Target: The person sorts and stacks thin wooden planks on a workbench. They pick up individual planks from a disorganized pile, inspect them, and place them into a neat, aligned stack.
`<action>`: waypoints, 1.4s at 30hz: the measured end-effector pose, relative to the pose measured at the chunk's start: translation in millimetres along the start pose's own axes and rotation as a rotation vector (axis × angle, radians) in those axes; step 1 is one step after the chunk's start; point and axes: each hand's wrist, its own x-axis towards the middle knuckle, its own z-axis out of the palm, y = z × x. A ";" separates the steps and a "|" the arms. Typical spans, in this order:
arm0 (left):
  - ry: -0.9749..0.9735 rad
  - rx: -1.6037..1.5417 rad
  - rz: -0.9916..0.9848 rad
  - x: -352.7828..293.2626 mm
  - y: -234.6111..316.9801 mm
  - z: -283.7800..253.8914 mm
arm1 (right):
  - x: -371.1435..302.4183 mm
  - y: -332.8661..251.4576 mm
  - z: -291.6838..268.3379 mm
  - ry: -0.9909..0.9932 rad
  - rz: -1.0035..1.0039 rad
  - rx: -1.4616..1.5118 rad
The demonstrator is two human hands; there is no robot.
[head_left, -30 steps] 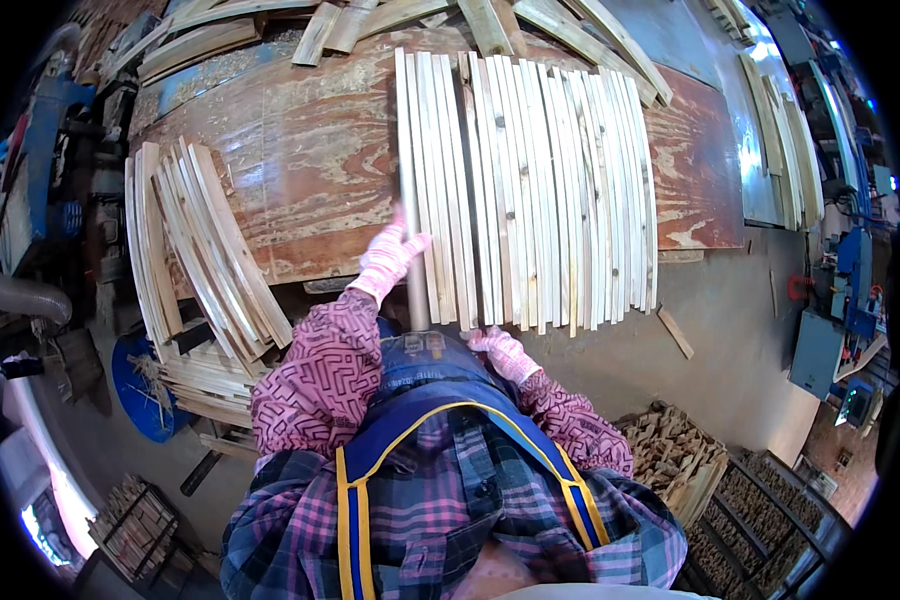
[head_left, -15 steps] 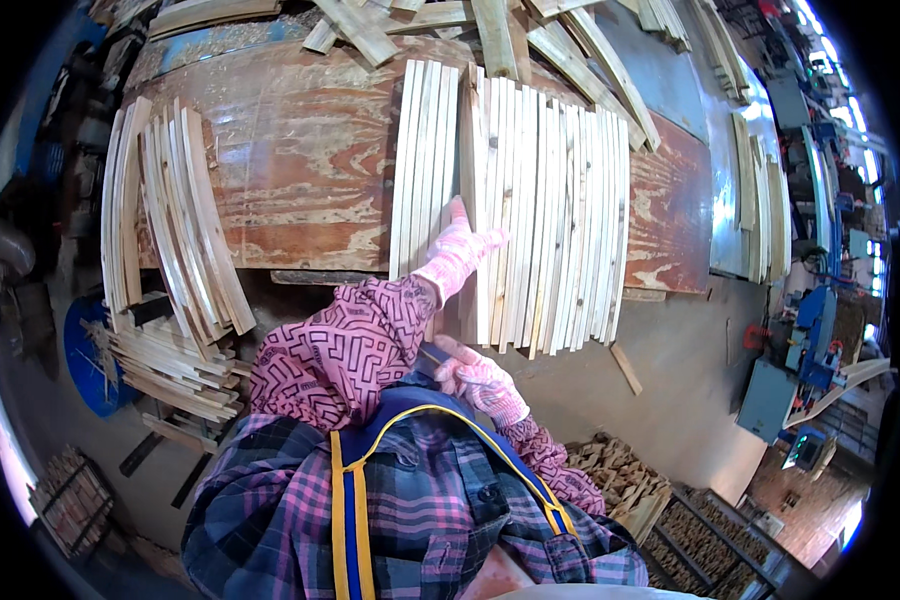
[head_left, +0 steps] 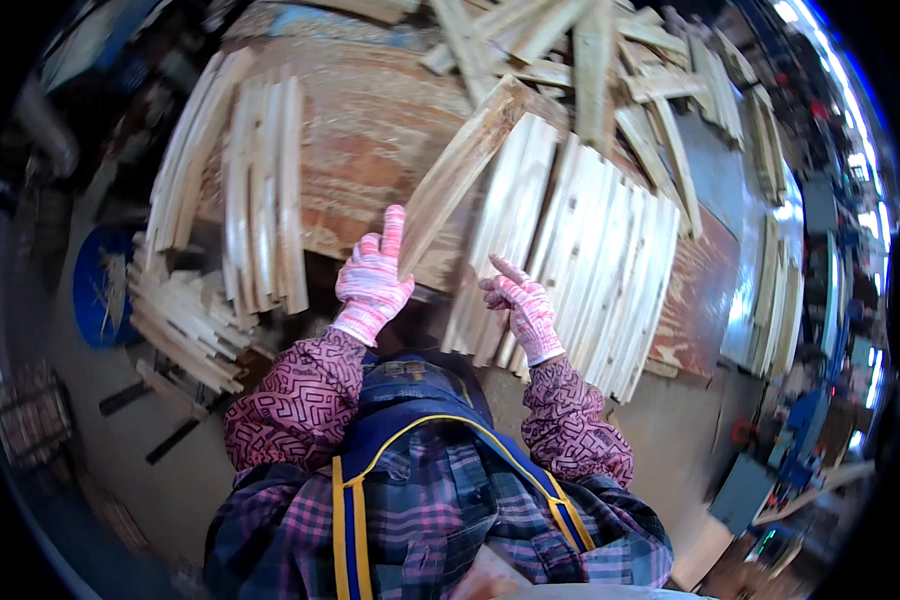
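A pale wooden plank [head_left: 462,172] lies slanted on the worktable, apart from the row of strips, its near end at my left hand [head_left: 370,282]. That hand wears a pink and white glove; its thumb and index finger are on either side of the plank's end. My right hand [head_left: 526,312], gloved alike, is over the near part of the row of wooden strips [head_left: 595,255]. Its index finger points out and the other fingers are loosely bent, with nothing seen in them. The strips lie side by side, with a narrow gap in the row.
Two groups of strips [head_left: 262,190] lie at the table's left, above a stack of short pieces [head_left: 185,325]. A blue round container [head_left: 102,285] stands at far left. Loose boards [head_left: 592,75] pile up at the back. Blue machinery [head_left: 808,425] stands at right.
The plank has come away from the row and swung leftward with my left hand. My right hand has moved from near my body up over the strips. The view has turned.
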 end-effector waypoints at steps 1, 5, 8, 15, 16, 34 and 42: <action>0.053 -0.048 -0.048 -7.2 -31.0 -4.7 | 6.8 -3.5 21.3 -0.033 -0.008 0.024; 0.319 -1.006 -0.127 -48.6 -163.1 -6.4 | 12.2 0.6 104.8 -0.126 -0.002 -0.074; 0.291 -1.900 -0.118 -83.5 -268.5 -42.5 | 17.1 14.5 167.4 -0.206 0.153 -0.130; 0.731 -1.837 -0.592 -159.8 -497.9 -29.5 | 44.3 48.2 296.3 -0.383 0.313 -0.419; 0.787 -1.701 -0.730 -163.7 -531.8 -7.1 | 46.0 46.1 319.1 -0.390 0.311 -0.440; 0.155 -0.864 -1.337 -105.3 -716.5 118.6 | 44.1 49.1 355.0 -0.114 0.267 -0.613; 0.128 -0.416 -0.879 -121.1 -784.5 173.8 | 37.6 37.2 320.6 -0.022 0.147 -1.048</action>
